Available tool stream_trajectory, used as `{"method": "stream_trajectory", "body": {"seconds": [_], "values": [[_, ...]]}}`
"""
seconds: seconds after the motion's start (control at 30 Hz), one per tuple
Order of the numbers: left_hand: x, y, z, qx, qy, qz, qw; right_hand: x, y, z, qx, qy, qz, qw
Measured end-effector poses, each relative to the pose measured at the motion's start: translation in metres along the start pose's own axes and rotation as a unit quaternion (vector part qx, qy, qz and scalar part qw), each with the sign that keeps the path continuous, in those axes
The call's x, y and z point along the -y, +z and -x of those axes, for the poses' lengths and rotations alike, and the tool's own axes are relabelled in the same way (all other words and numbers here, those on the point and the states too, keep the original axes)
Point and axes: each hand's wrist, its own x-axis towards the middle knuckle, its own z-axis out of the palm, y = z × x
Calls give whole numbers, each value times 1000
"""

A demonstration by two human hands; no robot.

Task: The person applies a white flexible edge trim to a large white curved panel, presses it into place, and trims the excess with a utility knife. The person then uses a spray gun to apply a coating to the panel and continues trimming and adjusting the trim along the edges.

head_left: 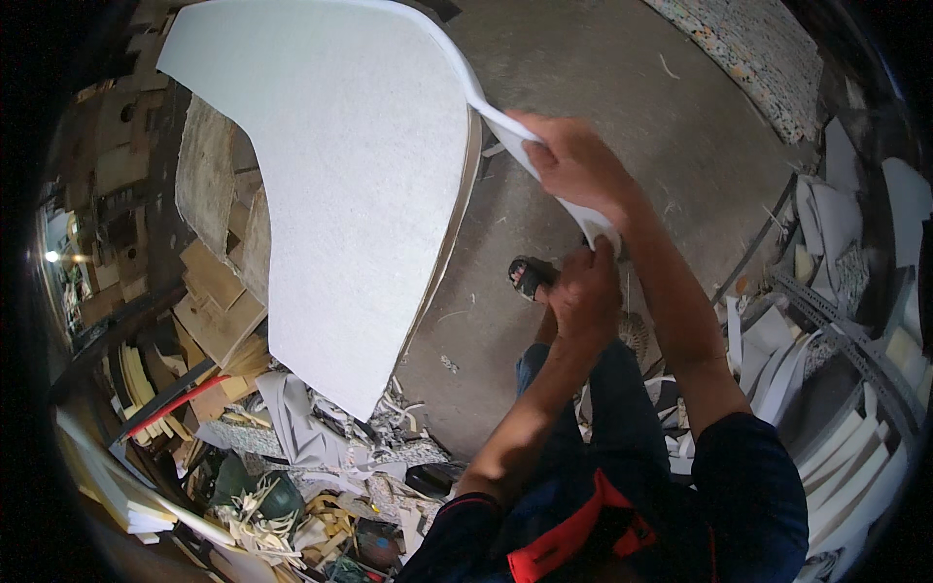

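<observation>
A large white curved panel (pixel 340 165) with a felt-like surface fills the upper left. Along its far and right edge runs a long, soft white strip (pixel 501 122), which leaves the panel and stretches toward me. My right hand (pixel 580 167) is wrapped around this loose length, a short way from the panel. Nearer my body, my left hand (pixel 583 296) pinches the strip's end, its thumb pressed against it. The strip slants down to the right between panel and hands. What joins the strip to the panel's edge cannot be made out.
A speckled foam sheet (pixel 758 58) lies at the far right. White foam offcuts (pixel 846 466) are heaped at the right beside a perforated metal rail (pixel 826 316). Scraps (pixel 321 476) cover the floor at the lower left, near brown boards (pixel 219 301). My shoe (pixel 530 277) is below the strip.
</observation>
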Motion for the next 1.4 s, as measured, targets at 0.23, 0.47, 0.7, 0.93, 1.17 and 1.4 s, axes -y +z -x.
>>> {"method": "stream_trajectory", "body": {"seconds": [0.23, 0.47, 0.7, 0.93, 1.17, 1.4], "values": [[-33, -1, -26, 21, 15, -7, 1000, -34, -43, -14, 57, -5, -134, 989], [-25, -38, 4, -26, -9, 29, 999, -35, -41, -21, 134, -37, -195, 971], [-28, -35, -3, -18, 9, 6, 1000, -58, 23, -113, -5, -110, -305, 946], [-24, -47, 12, -5, -25, 39, 999, -41, 72, -128, -57, -115, -362, 923], [-2, -53, 28, -15, -84, 76, 993, -38, 77, -132, -101, -169, -328, 924], [31, -61, 46, -57, -39, 85, 994, -32, 76, -124, -121, -167, -266, 942]]}}
